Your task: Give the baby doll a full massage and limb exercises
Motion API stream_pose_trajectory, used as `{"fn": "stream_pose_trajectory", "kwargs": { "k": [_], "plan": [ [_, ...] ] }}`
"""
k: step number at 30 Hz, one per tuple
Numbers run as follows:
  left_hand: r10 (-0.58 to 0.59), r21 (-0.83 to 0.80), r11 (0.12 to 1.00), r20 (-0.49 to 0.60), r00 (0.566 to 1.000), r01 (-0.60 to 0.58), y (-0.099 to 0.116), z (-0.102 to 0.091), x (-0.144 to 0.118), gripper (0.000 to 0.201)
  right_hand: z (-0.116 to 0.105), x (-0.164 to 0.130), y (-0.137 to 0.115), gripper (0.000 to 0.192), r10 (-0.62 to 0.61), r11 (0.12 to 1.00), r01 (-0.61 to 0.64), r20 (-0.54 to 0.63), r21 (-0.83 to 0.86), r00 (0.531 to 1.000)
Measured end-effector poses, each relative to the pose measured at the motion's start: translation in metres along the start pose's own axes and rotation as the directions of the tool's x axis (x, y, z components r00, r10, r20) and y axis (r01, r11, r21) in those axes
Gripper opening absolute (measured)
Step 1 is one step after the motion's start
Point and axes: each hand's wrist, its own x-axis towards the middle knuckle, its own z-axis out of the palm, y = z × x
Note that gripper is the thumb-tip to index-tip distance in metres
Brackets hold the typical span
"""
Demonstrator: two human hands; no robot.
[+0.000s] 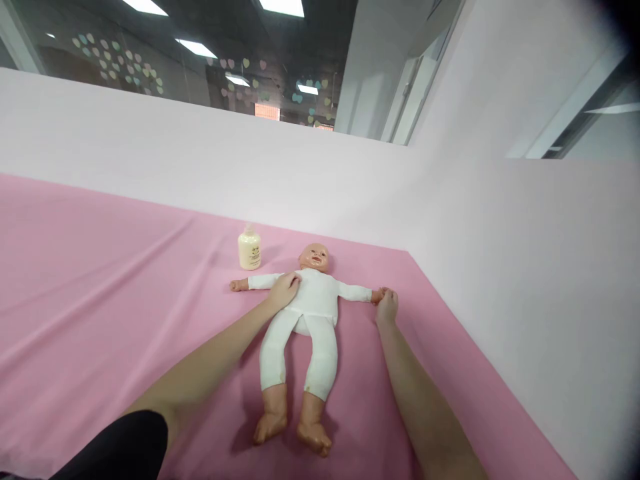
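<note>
A baby doll (307,313) in a white one-piece suit lies flat on its back on a pink cloth (100,300) that covers the table, its head pointing away from the camera, its arms spread straight out to either side and its bare feet nearest the viewer. The left hand (284,290) rests palm down on the doll's chest and shoulder, on the side of the doll that shows to the left, its fingers lying loosely flat on the white fabric rather than closed around anything. The right hand (387,305) is at the end of the doll's other outstretched arm, touching the small bare hand there; its fingers seem curled about that hand, though how tightly they close on it cannot be told from this distance. A cream-coloured bottle (249,248) with a pale label stands upright on the cloth just beyond the doll's arm on the left, near the head but apart from it. Behind the table rise plain white partition walls (200,153), and above them a dark glass pane shows pastel heart stickers (120,63).
</note>
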Motion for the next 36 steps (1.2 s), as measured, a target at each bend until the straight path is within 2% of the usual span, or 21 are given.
{"fn": "stream_pose_trajectory", "kwargs": {
  "k": [2, 5, 9, 13, 15, 17, 21, 22, 24, 26, 30, 32, 34, 36],
  "plan": [
    [-0.045, 0.019, 0.999, -0.035, 0.998, 0.046, -0.016, -0.007, -0.015, 0.024, 0.000, 0.000, 0.001, 0.021, 0.003, 1.000, -0.003, -0.026, -0.029, 1.000],
    [-0.060, 0.049, 0.997, -0.020, 0.998, 0.061, -0.028, -0.012, -0.025, 0.027, 0.000, -0.003, 0.001, 0.027, -0.024, 0.994, 0.019, -0.041, -0.108, 0.999],
    [-0.078, 0.087, 0.993, 0.011, 0.997, 0.077, -0.027, -0.012, -0.027, 0.024, 0.001, -0.009, 0.000, 0.037, -0.099, 0.960, 0.093, -0.009, -0.263, 0.995],
    [-0.183, 0.159, 0.972, 0.059, 0.981, 0.172, -0.023, -0.011, -0.028, 0.024, 0.006, -0.015, -0.005, 0.042, -0.184, 0.895, 0.192, 0.059, -0.404, 0.981],
    [-0.239, 0.159, 0.960, 0.054, 0.970, 0.228, -0.023, -0.011, -0.029, 0.031, 0.010, -0.020, -0.008, 0.045, -0.215, 0.862, 0.232, 0.089, -0.450, 0.973],
    [-0.285, 0.133, 0.951, 0.023, 0.958, 0.279, -0.024, -0.011, -0.029, 0.048, 0.014, -0.026, -0.012, 0.051, -0.233, 0.800, 0.263, 0.124, -0.539, 0.965],
    [-0.335, -0.004, 0.942, -0.059, 0.940, 0.335, -0.028, -0.008, -0.029, 0.083, 0.018, -0.039, -0.015, 0.058, -0.232, 0.565, 0.328, 0.236, -0.757, 0.944],
    [-0.330, -0.058, 0.944, -0.088, 0.940, 0.326, -0.030, -0.007, -0.029, 0.090, 0.018, -0.041, -0.015, 0.058, -0.238, 0.536, 0.348, 0.257, -0.769, 0.937],
    [-0.307, -0.174, 0.944, -0.165, 0.937, 0.278, -0.032, -0.006, -0.029, 0.102, 0.019, -0.044, -0.014, 0.056, -0.270, 0.531, 0.385, 0.280, -0.754, 0.921],
    [-0.278, -0.289, 0.935, -0.241, 0.930, 0.204, -0.031, -0.006, -0.028, 0.108, 0.018, -0.045, -0.014, 0.053, -0.317, 0.567, 0.418, 0.280, -0.710, 0.906],
    [-0.259, -0.466, 0.881, -0.332, 0.907, 0.081, -0.025, -0.013, -0.024, 0.105, 0.020, -0.048, -0.025, 0.047, -0.416, 0.618, 0.516, 0.311, -0.593, 0.855],
    [-0.272, -0.510, 0.859, -0.373, 0.887, 0.049, -0.021, -0.018, -0.021, 0.102, 0.027, -0.054, -0.037, 0.046, -0.460, 0.615, 0.597, 0.380, -0.515, 0.802],
    [-0.291, -0.550, 0.835, -0.398, 0.870, 0.027, -0.017, -0.023, -0.019, 0.095, 0.040, -0.065, -0.052, 0.048, -0.500, 0.617, 0.679, 0.469, -0.397, 0.728],
    [-0.300, -0.590, 0.807, -0.372, 0.878, 0.026, -0.013, -0.024, -0.015, 0.073, 0.058, -0.079, -0.066, 0.053, -0.507, 0.636, 0.728, 0.571, -0.257, 0.645]
  ]
}}
